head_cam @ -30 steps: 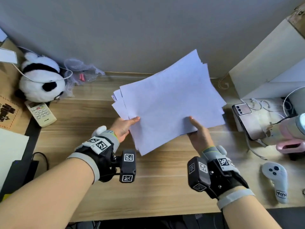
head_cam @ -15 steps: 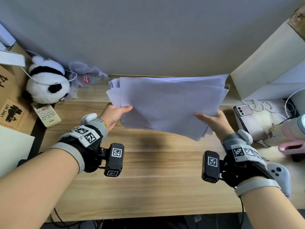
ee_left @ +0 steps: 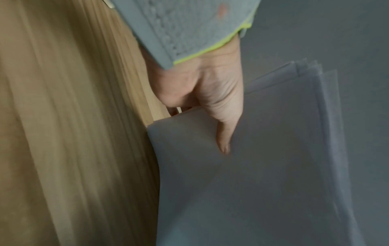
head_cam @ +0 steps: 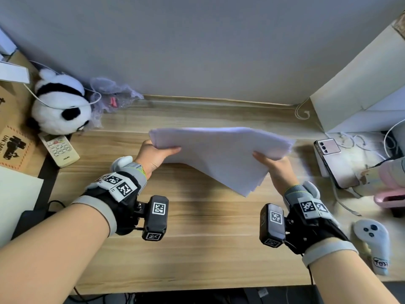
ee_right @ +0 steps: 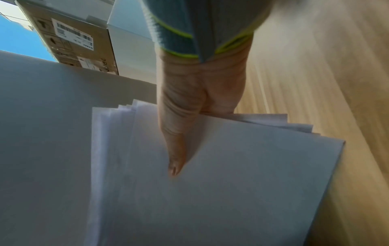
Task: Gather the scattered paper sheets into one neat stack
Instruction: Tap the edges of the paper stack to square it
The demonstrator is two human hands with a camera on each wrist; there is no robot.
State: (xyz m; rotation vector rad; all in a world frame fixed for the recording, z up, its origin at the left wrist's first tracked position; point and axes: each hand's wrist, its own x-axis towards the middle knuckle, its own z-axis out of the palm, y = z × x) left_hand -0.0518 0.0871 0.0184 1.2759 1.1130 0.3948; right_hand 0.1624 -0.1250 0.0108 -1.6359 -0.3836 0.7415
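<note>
A bundle of several white paper sheets (head_cam: 221,154) hangs in the air above the wooden desk (head_cam: 197,249), tilted and slightly fanned at its edges. My left hand (head_cam: 156,155) pinches its left end, thumb on top of the sheets (ee_left: 273,166) and fingers underneath. My right hand (head_cam: 274,166) pinches the right end the same way, thumb lying on the top sheet (ee_right: 242,174). In the right wrist view the sheet corners are staggered. The fingers under the paper are hidden.
A panda plush (head_cam: 60,104) and a remote control (head_cam: 59,149) lie at the left. A phone (head_cam: 336,163), cables, a pink device (head_cam: 390,194) and a white controller (head_cam: 373,244) sit at the right, below white boxes (head_cam: 361,88). The wall is close behind.
The bundle has turned from a slanted diamond to lying crosswise and has come down and flatter toward the desk. Both hands have spread apart to its two ends and kept their hold.
</note>
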